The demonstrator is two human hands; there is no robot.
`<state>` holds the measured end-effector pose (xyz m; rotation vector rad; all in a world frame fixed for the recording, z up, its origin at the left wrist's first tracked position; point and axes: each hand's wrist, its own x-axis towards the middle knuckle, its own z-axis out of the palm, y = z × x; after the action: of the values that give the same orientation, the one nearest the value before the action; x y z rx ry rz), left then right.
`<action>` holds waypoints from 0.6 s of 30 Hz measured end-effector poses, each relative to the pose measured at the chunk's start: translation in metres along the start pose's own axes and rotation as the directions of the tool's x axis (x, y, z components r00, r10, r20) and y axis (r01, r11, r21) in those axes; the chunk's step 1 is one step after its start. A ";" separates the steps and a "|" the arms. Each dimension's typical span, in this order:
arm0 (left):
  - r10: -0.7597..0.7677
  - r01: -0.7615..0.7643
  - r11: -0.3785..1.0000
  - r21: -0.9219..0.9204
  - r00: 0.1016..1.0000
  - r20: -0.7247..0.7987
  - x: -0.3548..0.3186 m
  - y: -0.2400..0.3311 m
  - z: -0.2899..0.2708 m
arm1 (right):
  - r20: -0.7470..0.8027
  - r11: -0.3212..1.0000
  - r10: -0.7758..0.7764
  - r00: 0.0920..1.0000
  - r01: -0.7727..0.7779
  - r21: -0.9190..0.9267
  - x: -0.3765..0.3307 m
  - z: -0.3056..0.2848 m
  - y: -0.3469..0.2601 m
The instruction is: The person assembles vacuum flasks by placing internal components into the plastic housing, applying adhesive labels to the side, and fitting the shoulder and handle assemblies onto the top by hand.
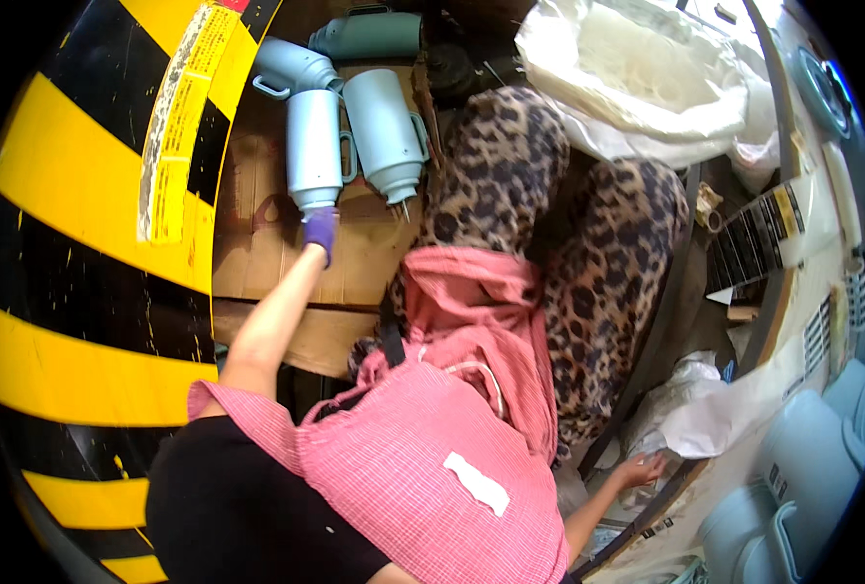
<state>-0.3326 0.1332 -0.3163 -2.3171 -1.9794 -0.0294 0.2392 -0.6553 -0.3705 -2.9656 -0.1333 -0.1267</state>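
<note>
My left hand (320,234), in a purple glove, reaches to the far left. Its fingers are closed around the narrow neck end of a light blue jug (313,146) with a side handle, lying on brown cardboard. Right beside it lies a second light blue jug (382,131), its neck pointing toward me. Behind these are another light blue jug (296,66) and a darker teal jug (369,36). Low on the right, my bare right hand (641,471) is stretched out at the edge of crumpled white plastic (681,419). Its fingers look apart, with nothing seen in them.
A yellow-and-black striped panel (92,234) stands close on my left. At the far right is a large white bag (647,68). More light blue jugs (810,457) stand on the worktop (792,331) at right, behind its raised edge. Cardboard (257,258) lies under the left jugs.
</note>
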 end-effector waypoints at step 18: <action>0.546 -0.679 0.699 -0.227 0.710 -0.445 -0.080 0.303 -0.338 | -0.298 -0.314 -0.947 -0.116 0.513 0.799 0.014 -0.223 -0.602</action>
<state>-0.0304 -0.0205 -0.0037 -2.8454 -0.9966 -0.7747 0.1785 -0.1014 -0.0508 -1.1693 -1.9076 0.5019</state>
